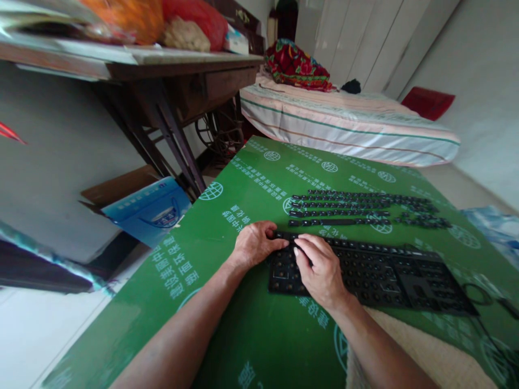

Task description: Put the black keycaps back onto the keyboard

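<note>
A black keyboard (365, 275) lies on the green board, most of its key positions bare of caps. My left hand (257, 243) grips its far left corner, with the fingers curled at the back edge and the thumb on top. Close beside that thumb, my right hand (322, 267) is closed in a pinch over the upper left keys. Whatever sits between its fingertips is too small or hidden to make out. Beyond the keyboard, loose black keycaps (340, 205) stand in several rows, with a smaller group of keycaps (424, 220) to their right.
The green board (227, 237) bears white printed writing. A beige cloth (417, 351) lies near my right forearm, and a cable (482, 324) runs off the keyboard's right side. On the left stand a wooden table (182, 70) and a blue box (150, 210). A bed (344, 121) is behind.
</note>
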